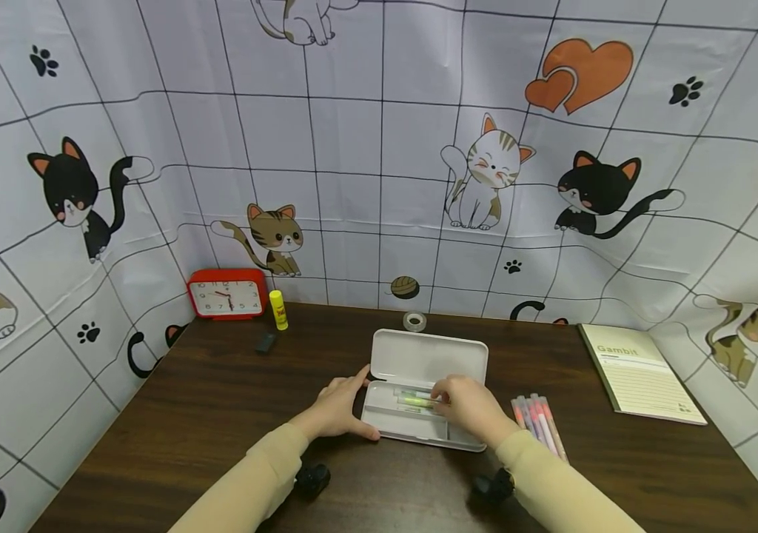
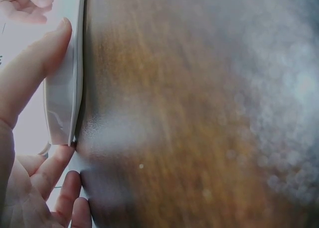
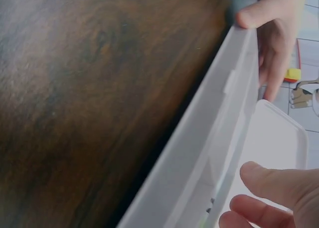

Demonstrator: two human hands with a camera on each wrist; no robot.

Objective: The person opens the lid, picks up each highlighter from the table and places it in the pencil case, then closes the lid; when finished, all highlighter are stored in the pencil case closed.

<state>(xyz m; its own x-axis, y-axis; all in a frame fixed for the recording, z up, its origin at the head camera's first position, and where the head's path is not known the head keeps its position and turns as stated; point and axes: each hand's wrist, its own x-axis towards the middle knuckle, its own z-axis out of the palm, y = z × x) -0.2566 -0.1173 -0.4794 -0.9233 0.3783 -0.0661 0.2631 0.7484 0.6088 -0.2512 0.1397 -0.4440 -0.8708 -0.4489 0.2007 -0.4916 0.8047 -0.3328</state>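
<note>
1. While the white pencil case (image 1: pixel 419 392) lies open near the middle of the dark wooden bench (image 1: pixel 219 400), its left end is touched by the left hand (image 1: pixel 337 409), fingers straight and relaxed, thumb against the case edge; nothing is gripped.
2. Fingertips (image 2: pixel 55 39) of the left hand are seen pressed flat on the case wall (image 2: pixel 65 98) in the left wrist view.
3. A green pen (image 1: pixel 417 401) inside the tray is pinched by the right hand (image 1: pixel 468 406), fingers curled over it.
4. Lid is laid back flat behind the tray, hinge side away from the person.
5. Pastel pens (image 1: pixel 539 422) are laid just right of the case, beside the right sleeve.
6. A notebook (image 1: pixel 642 374) is placed far right, well apart.
7. A red clock (image 1: pixel 228 294), yellow glue stick (image 1: pixel 278 309), dark eraser (image 1: pixel 266 342) and tape roll (image 1: pixel 414 321) are set along the back edge.
</note>
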